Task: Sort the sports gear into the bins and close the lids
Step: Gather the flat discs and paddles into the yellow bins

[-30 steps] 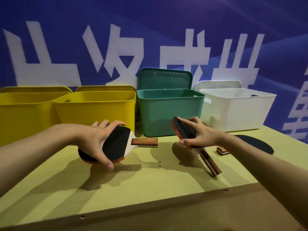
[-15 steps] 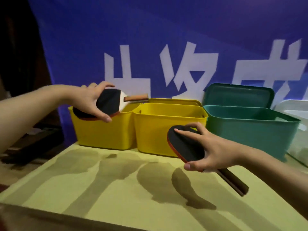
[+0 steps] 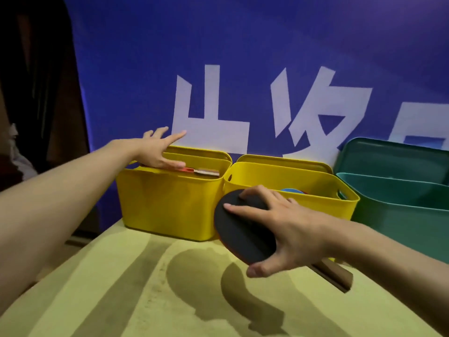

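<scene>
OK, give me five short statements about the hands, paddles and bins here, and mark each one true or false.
1. The right hand grips a black paddle. True.
2. The left hand grips a paddle. False: its fingers are spread, holding nothing.
3. A paddle handle shows inside the left yellow bin. True.
4. The green bin has its lid shut. False: it stands open.
5. The right yellow bin is lidded. False: it is open.

The dark green plastic bin (image 3: 398,215) runs off the right edge, so you only get part of it. The black-rubber table tennis paddle (image 3: 243,229) is half covered by the right hand (image 3: 289,229). Inside the left yellow plastic bin (image 3: 170,203), only a red and wood bit (image 3: 201,171) peeks out under the left hand (image 3: 155,152), and the blue thing (image 3: 292,191) in the other yellow bin (image 3: 291,186) is too hidden to tell.
</scene>
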